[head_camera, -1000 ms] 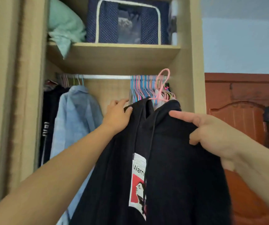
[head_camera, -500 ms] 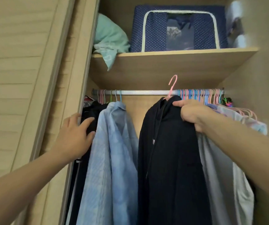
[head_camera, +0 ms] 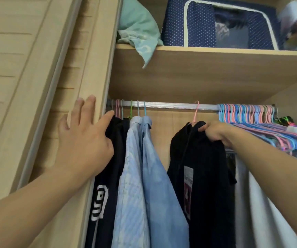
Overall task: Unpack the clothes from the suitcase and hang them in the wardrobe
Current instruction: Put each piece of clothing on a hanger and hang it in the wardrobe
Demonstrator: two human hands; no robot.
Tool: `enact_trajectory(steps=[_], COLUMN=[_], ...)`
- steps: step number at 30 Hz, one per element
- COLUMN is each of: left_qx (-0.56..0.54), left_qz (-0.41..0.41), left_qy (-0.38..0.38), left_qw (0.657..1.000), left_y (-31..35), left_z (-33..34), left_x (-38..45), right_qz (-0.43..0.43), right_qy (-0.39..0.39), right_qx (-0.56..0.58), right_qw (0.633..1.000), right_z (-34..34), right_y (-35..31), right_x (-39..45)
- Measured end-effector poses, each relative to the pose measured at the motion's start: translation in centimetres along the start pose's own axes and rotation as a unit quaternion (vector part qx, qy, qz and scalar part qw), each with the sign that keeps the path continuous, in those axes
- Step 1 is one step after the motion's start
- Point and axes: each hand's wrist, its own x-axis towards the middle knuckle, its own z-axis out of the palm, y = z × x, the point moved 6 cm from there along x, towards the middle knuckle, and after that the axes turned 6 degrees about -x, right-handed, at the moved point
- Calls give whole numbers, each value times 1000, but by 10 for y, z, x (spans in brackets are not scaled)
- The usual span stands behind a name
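Note:
A black hoodie (head_camera: 203,167) hangs on a pink hanger (head_camera: 196,111) whose hook sits over the silver rail (head_camera: 171,105) in the wardrobe. My right hand (head_camera: 214,130) is shut on the hoodie's shoulder just below the hook. My left hand (head_camera: 85,138) is open, fingers spread, resting against the wardrobe's door frame (head_camera: 97,72) and touching a dark garment (head_camera: 106,185) at the rail's left end. Two light blue shirts (head_camera: 144,176) hang between that garment and the hoodie. The suitcase is out of view.
A bunch of bare pink and blue hangers (head_camera: 248,113) fills the rail's right end, above pale grey clothes (head_camera: 262,203). On the shelf (head_camera: 215,68) above sit a mint cloth (head_camera: 137,27) and a navy dotted storage box (head_camera: 219,25). A sliding door (head_camera: 18,68) stands on the left.
The pink hanger's hook, held up near the rail half a second ago, now sits over it. My left hand has risen along the door frame. A second ago both hands held the hoodie outside.

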Motion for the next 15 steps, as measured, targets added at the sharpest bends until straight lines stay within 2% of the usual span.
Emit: enact_trajectory(steps=[3,8,11,13,15], left_qx=[-1,-10,-17,-22,-20], left_qz=[-2,-5,-4,0,-4], left_qy=[13,44,53,54,55], left_qw=[1000,999,998,998,998], left_y=[2,7,9,9,7], left_z=[-1,0,3,3,3], left_x=[1,0,-1,-2,-1], right_qz=[12,5,13,1,-28], right_qy=[-3,114,81,51,55], right_qx=[3,117,144,133,120], right_qw=[1000,986,986,990,991], right_z=[3,-15,-5,4,17], right_y=[12,53,46,23,-8], right_x=[-4,-7,-22,-32,-35])
